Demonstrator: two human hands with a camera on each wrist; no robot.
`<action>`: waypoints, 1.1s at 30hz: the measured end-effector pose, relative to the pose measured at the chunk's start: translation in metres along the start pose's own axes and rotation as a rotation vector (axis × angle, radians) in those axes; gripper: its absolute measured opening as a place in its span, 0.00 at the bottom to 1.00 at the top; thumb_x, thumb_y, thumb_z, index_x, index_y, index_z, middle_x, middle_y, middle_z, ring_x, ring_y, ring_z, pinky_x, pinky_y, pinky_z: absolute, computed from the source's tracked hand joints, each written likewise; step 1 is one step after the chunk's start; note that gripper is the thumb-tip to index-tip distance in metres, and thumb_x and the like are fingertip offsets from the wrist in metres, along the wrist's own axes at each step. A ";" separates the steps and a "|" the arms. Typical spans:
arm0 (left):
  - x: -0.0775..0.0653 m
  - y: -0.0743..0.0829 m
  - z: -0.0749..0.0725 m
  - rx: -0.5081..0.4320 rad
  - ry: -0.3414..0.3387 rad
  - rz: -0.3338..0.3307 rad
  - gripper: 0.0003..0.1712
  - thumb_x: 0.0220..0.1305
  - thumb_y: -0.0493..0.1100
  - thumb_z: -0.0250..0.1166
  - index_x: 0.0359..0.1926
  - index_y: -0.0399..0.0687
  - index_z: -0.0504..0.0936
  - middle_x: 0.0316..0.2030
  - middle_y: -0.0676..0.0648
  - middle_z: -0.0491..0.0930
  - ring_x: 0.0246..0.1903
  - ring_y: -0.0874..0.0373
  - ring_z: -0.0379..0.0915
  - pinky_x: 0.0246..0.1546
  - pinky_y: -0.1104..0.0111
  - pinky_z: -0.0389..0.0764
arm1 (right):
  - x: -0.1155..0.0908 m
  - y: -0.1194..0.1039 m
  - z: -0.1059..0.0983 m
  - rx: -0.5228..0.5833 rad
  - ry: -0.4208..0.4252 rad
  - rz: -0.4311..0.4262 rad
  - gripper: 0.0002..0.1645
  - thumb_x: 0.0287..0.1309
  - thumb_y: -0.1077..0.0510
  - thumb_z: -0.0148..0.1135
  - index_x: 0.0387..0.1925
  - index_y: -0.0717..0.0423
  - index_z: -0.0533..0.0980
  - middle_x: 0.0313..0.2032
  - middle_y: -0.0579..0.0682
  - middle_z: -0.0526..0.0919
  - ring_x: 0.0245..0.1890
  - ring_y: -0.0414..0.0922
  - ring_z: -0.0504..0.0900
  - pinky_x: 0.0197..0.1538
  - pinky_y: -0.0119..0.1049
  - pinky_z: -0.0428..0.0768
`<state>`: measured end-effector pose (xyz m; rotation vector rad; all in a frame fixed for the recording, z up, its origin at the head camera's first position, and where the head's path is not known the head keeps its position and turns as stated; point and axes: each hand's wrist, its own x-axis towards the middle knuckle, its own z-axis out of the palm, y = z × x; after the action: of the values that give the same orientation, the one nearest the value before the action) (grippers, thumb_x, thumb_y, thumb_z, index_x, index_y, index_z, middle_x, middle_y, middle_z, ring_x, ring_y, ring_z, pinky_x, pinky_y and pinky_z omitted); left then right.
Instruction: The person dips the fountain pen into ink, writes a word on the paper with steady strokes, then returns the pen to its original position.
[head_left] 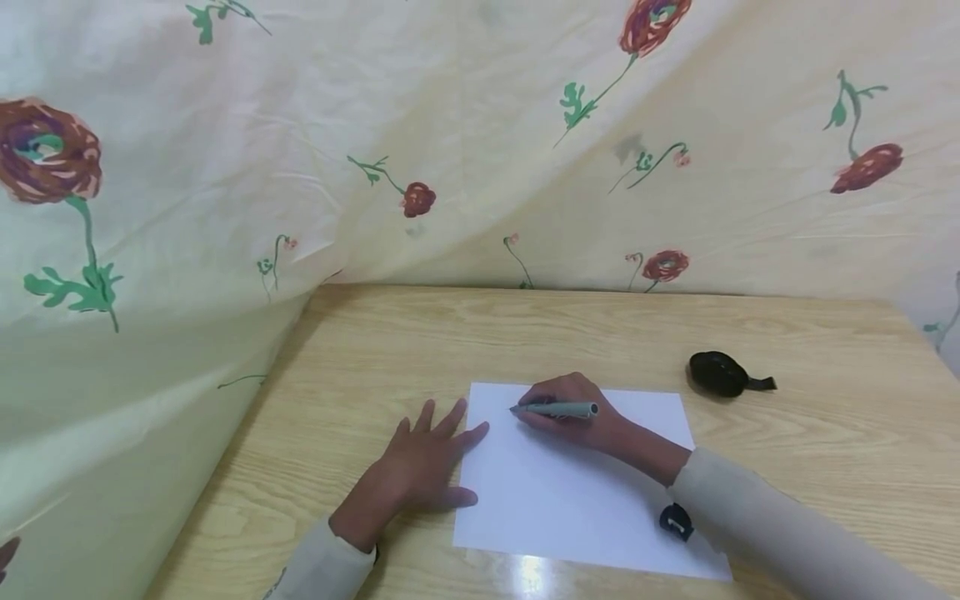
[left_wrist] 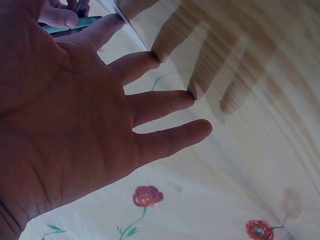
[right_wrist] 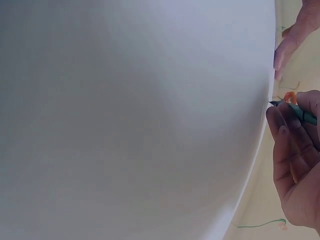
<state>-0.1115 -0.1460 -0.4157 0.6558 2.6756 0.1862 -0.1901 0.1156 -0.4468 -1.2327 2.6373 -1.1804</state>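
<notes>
A white sheet of paper (head_left: pixel 540 508) lies on the wooden table. My right hand (head_left: pixel 577 412) rests over its upper part and pinches a grey-green marker (head_left: pixel 562 409), whose tip points left near the paper's upper left. In the right wrist view the marker (right_wrist: pixel 304 115) sits between thumb and fingers, its dark tip at the paper. My left hand (head_left: pixel 427 462) is spread at the paper's left edge, thumb and index finger reaching onto the sheet. From the left wrist view, the palm of the left hand (left_wrist: pixel 70 110) shows with fingers straight and fingertips touching down.
A black rounded object with a short strap (head_left: pixel 718 373) lies on the table beyond the paper's upper right corner. Flower-patterned cloth (head_left: pixel 465 125) hangs behind the table (head_left: pixel 450 333) and along its left side. A small black device (head_left: pixel 677 522) is at the right sleeve.
</notes>
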 end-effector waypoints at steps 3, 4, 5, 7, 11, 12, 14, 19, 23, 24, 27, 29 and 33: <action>0.000 0.000 0.001 0.012 0.006 0.003 0.50 0.56 0.69 0.68 0.77 0.66 0.59 0.78 0.43 0.48 0.72 0.28 0.43 0.62 0.33 0.58 | -0.001 0.000 0.000 0.003 0.004 -0.005 0.07 0.57 0.61 0.71 0.38 0.57 0.87 0.33 0.44 0.89 0.26 0.31 0.78 0.32 0.28 0.78; 0.000 0.000 0.002 0.016 0.008 0.002 0.50 0.56 0.69 0.68 0.77 0.66 0.59 0.78 0.43 0.48 0.72 0.28 0.43 0.62 0.33 0.58 | -0.001 0.000 0.000 0.002 0.005 -0.007 0.07 0.57 0.61 0.71 0.38 0.57 0.87 0.32 0.44 0.89 0.26 0.31 0.78 0.32 0.29 0.78; -0.001 0.000 0.002 0.019 0.009 0.001 0.50 0.56 0.69 0.68 0.77 0.66 0.59 0.78 0.43 0.48 0.72 0.28 0.43 0.62 0.33 0.58 | -0.001 0.001 0.001 0.003 0.006 -0.007 0.07 0.57 0.61 0.71 0.38 0.57 0.87 0.32 0.44 0.89 0.26 0.31 0.78 0.32 0.29 0.78; -0.001 0.000 0.003 0.020 0.008 -0.004 0.50 0.56 0.69 0.68 0.77 0.66 0.59 0.78 0.43 0.48 0.72 0.28 0.43 0.63 0.33 0.58 | -0.002 0.000 0.002 0.005 0.008 -0.012 0.07 0.57 0.61 0.71 0.38 0.57 0.87 0.32 0.44 0.89 0.26 0.32 0.78 0.32 0.29 0.78; -0.002 0.000 0.005 0.014 0.008 -0.008 0.50 0.57 0.68 0.68 0.77 0.66 0.59 0.78 0.43 0.48 0.72 0.28 0.43 0.63 0.33 0.58 | -0.004 0.000 0.002 -0.009 0.011 -0.019 0.07 0.57 0.61 0.71 0.38 0.58 0.87 0.31 0.44 0.88 0.25 0.31 0.77 0.31 0.29 0.77; -0.002 0.000 0.005 0.012 0.010 -0.006 0.50 0.57 0.68 0.67 0.77 0.66 0.59 0.78 0.43 0.48 0.72 0.28 0.43 0.63 0.33 0.58 | -0.005 0.000 0.002 -0.016 0.014 -0.019 0.07 0.56 0.61 0.71 0.38 0.58 0.87 0.31 0.43 0.88 0.25 0.31 0.76 0.31 0.29 0.77; -0.002 0.001 0.005 0.014 0.016 0.001 0.49 0.58 0.68 0.67 0.77 0.66 0.59 0.78 0.43 0.47 0.72 0.28 0.43 0.62 0.33 0.58 | -0.006 0.001 0.001 -0.027 0.023 -0.018 0.07 0.56 0.62 0.72 0.37 0.57 0.87 0.30 0.43 0.88 0.24 0.31 0.76 0.30 0.29 0.77; 0.000 0.001 0.006 0.020 0.013 -0.003 0.50 0.57 0.68 0.68 0.77 0.66 0.58 0.78 0.44 0.47 0.73 0.28 0.42 0.62 0.33 0.59 | -0.008 0.002 -0.001 -0.012 0.028 -0.009 0.07 0.56 0.62 0.72 0.38 0.56 0.87 0.31 0.43 0.88 0.25 0.31 0.76 0.30 0.29 0.77; 0.001 0.001 0.007 0.012 0.002 -0.012 0.51 0.56 0.68 0.68 0.77 0.66 0.58 0.78 0.44 0.46 0.73 0.28 0.41 0.60 0.33 0.62 | -0.011 0.002 -0.002 -0.008 0.023 0.000 0.07 0.56 0.61 0.72 0.38 0.57 0.87 0.32 0.44 0.89 0.25 0.31 0.77 0.30 0.29 0.77; 0.002 0.002 0.007 0.012 0.001 -0.013 0.51 0.56 0.68 0.68 0.77 0.66 0.58 0.78 0.44 0.46 0.73 0.28 0.41 0.59 0.33 0.63 | -0.011 0.002 -0.002 -0.010 0.022 0.004 0.07 0.56 0.61 0.72 0.38 0.57 0.87 0.32 0.44 0.89 0.25 0.31 0.77 0.31 0.29 0.77; 0.002 0.002 0.008 0.017 0.001 -0.014 0.51 0.56 0.68 0.68 0.77 0.66 0.58 0.78 0.44 0.46 0.73 0.28 0.41 0.58 0.32 0.64 | -0.014 0.003 -0.004 -0.017 0.020 0.020 0.07 0.56 0.61 0.72 0.38 0.56 0.87 0.31 0.43 0.88 0.25 0.31 0.76 0.30 0.29 0.77; 0.002 0.002 0.008 0.021 0.000 -0.014 0.51 0.57 0.68 0.68 0.77 0.66 0.58 0.78 0.44 0.45 0.73 0.29 0.41 0.58 0.32 0.63 | -0.015 0.003 -0.004 -0.022 0.019 0.026 0.07 0.56 0.60 0.72 0.37 0.56 0.87 0.31 0.42 0.88 0.25 0.31 0.76 0.30 0.28 0.77; 0.001 0.002 0.008 0.030 0.005 -0.009 0.51 0.57 0.68 0.68 0.77 0.66 0.58 0.78 0.44 0.46 0.73 0.29 0.42 0.58 0.32 0.64 | -0.017 0.003 -0.006 -0.035 0.027 0.022 0.06 0.56 0.61 0.72 0.36 0.56 0.87 0.30 0.42 0.88 0.25 0.31 0.76 0.30 0.29 0.77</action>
<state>-0.1089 -0.1432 -0.4227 0.6531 2.6902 0.1457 -0.1825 0.1318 -0.4496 -1.1988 2.6946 -1.1612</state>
